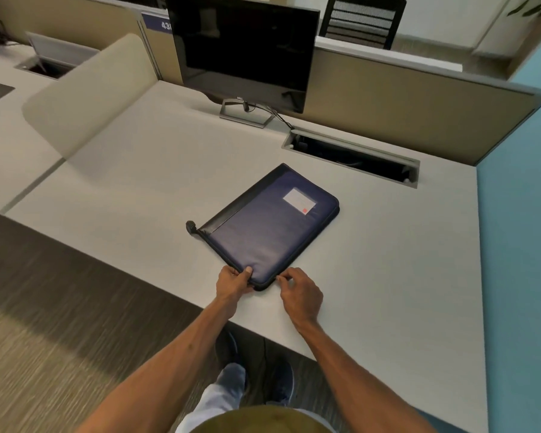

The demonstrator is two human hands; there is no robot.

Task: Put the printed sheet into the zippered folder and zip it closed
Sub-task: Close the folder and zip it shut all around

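Note:
A dark blue zippered folder (269, 226) with a black spine strip and a white label lies flat and closed on the grey desk (138, 189), turned diagonally. My left hand (233, 281) grips its nearest corner, thumb on top. My right hand (300, 290) is just right of that corner, its fingertips pinched at the folder's edge where the zip runs; the puller itself is too small to make out. A black strap end sticks out at the folder's left corner. No printed sheet is visible.
A dark monitor (244, 51) stands on its stand at the back of the desk, with a cable running to an open cable tray (353, 157) at the back right. Beige partitions border the desk. Carpet lies below the front edge.

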